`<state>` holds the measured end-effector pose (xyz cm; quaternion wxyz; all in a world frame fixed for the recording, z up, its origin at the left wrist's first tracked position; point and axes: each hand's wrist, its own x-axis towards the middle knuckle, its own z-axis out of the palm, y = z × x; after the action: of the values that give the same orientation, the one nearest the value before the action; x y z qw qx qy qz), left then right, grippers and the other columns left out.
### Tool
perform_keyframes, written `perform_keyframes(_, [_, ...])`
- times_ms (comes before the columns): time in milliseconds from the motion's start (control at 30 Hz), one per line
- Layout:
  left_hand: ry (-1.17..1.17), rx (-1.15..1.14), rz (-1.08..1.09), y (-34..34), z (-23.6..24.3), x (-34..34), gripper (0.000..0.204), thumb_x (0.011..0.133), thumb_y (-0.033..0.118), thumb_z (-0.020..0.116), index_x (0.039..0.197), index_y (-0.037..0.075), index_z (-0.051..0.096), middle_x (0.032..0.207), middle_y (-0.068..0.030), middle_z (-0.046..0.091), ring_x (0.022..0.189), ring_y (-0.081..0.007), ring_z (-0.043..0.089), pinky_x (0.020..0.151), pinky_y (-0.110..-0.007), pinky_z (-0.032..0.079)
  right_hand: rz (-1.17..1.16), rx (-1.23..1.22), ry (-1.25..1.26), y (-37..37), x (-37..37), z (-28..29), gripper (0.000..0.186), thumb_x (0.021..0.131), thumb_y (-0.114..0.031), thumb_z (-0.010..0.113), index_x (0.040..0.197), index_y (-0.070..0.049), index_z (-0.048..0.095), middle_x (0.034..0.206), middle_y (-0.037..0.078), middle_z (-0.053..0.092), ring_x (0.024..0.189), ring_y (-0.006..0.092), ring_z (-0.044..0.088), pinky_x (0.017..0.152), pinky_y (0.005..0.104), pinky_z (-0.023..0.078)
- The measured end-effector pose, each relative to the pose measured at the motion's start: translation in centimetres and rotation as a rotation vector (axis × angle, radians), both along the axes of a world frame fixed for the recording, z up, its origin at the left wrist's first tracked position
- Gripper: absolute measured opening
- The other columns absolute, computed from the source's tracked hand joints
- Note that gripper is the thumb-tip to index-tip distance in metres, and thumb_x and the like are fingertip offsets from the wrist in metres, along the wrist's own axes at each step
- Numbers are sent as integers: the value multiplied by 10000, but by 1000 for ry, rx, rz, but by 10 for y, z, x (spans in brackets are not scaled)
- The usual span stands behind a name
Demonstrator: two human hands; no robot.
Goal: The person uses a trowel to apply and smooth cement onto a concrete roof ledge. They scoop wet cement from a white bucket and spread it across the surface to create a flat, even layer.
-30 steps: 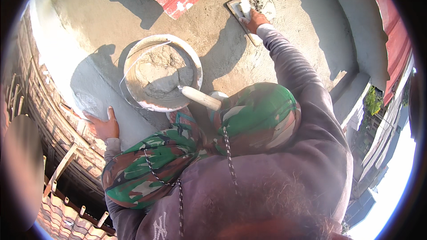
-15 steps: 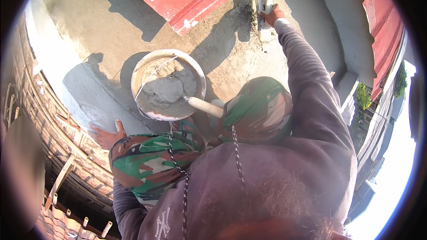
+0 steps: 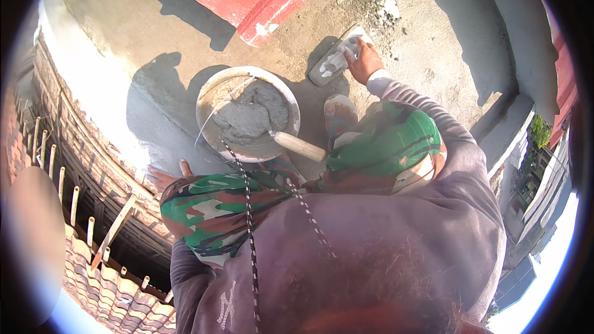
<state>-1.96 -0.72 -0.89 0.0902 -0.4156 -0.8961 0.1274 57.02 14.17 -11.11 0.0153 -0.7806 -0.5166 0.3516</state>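
My right hand [image 3: 366, 63] is closed round the grip of a pale plastering float [image 3: 323, 74], which lies slanted on the grey cement surface ahead of my foot. My left hand [image 3: 168, 177] rests with fingers spread on the pale ledge at the left, holding nothing; my knee hides part of it. Between my hands stands a round bucket [image 3: 291, 96] with a thin wire handle. Wet grey mortar [image 3: 253, 114] fills much of it. A trowel's wooden handle [image 3: 300, 146] sticks out of the bucket toward me, its blade hidden in the mortar.
A red roof sheet [image 3: 247, 0] juts in from the far side. Loose mortar crumbs [image 3: 385, 12] lie beyond the float. At the left, the ledge drops beside a brick wall with bamboo poles and roof tiles [image 3: 111, 278]. A raised cement edge [image 3: 504, 124] runs along the right.
My right hand has drawn the float nearer and to the left, turning it from lengthwise to slanted. Mortar crumbs now show beyond it. My left hand stays on the ledge; the view has shifted.
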Motion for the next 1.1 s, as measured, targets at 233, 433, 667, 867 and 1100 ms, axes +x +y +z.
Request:
perform_keyframes(233, [-303, -132, -216, 12, 34, -56, 1136, 879, 571, 763, 1619, -70, 188, 1578, -382, 324, 1497, -524, 294, 1232, -553, 287, 1053, 186, -219, 18, 30, 11, 475, 975, -264, 616, 1423, -113, 584, 1416, 119, 590, 1376, 308, 500, 1189, 488, 354])
perform_keyframes(433, [-621, -378, -109, 61, 78, -45, 1179, 880, 493, 796, 1597, -160, 125, 1617, -382, 273, 1541, -460, 259, 1271, -446, 234, 735, -121, 5, -43, 15, -25, 645, 1020, -450, 556, 1535, -76, 450, 1427, 215, 612, 1306, 373, 608, 1141, 502, 428])
perform_keyframes(667, [-539, -429, -204, 54, 82, -56, 1126, 870, 398, 829, 1622, -97, 154, 1593, -371, 307, 1483, -450, 366, 1215, -463, 348, -95, 369, -34, 135, 31, -30, 319, 933, -270, 662, 1161, -48, 635, 983, 231, 760, 930, 400, 752, 839, 488, 585])
perform_keyframes(867, [-344, -537, -71, 114, 93, -47, 870, 848, 411, 849, 1465, -97, 505, 1349, -320, 628, 1250, -435, 634, 1069, -453, 507, 230, 282, -88, 13, -12, -65, 381, 924, -220, 659, 1260, -64, 572, 1006, 206, 761, 960, 388, 757, 876, 466, 599])
perform_keyframes(1100, [-298, -87, -983, 343, 138, 144, 656, 931, 331, 787, 1433, -25, 561, 1450, -279, 558, 1364, -426, 520, 1154, -487, 410, -74, 337, -90, 171, 64, -31, 307, 971, -212, 553, 1223, -48, 612, 1041, 218, 768, 1000, 370, 758, 862, 467, 596])
